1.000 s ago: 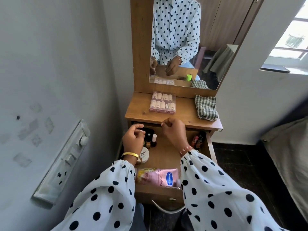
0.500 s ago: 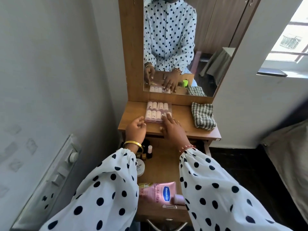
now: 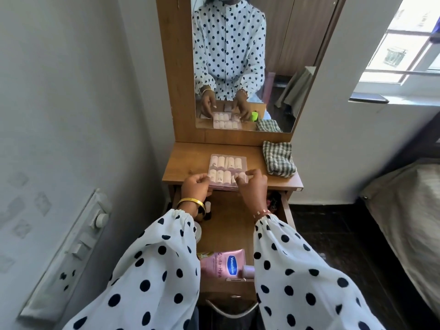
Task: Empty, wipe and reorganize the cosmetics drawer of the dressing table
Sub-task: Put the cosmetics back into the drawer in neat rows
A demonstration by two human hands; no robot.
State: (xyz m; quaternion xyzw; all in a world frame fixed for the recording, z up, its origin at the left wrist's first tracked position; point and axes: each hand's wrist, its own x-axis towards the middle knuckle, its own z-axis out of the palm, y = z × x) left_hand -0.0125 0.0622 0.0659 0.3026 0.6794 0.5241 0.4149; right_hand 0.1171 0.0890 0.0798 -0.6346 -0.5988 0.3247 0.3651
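Now both my hands at near edge of clear nail box (image 3: 228, 171) on worktop (image 3: 188, 163). Left hand (image 3: 195, 188) curled, pinching box's left front corner; right hand (image 3: 253, 186) curled, fingertips gripping its right front edge. Box lies flat, partly overhanging worktop's front lip. Open drawer (image 3: 226, 225) below holds pink lotion tube (image 3: 222, 264) near front, small bottles (image 3: 207, 210) at back left. Checked cloth (image 3: 278, 160) lies right of box, apart. Mirror (image 3: 238, 63) behind reflects same grip.
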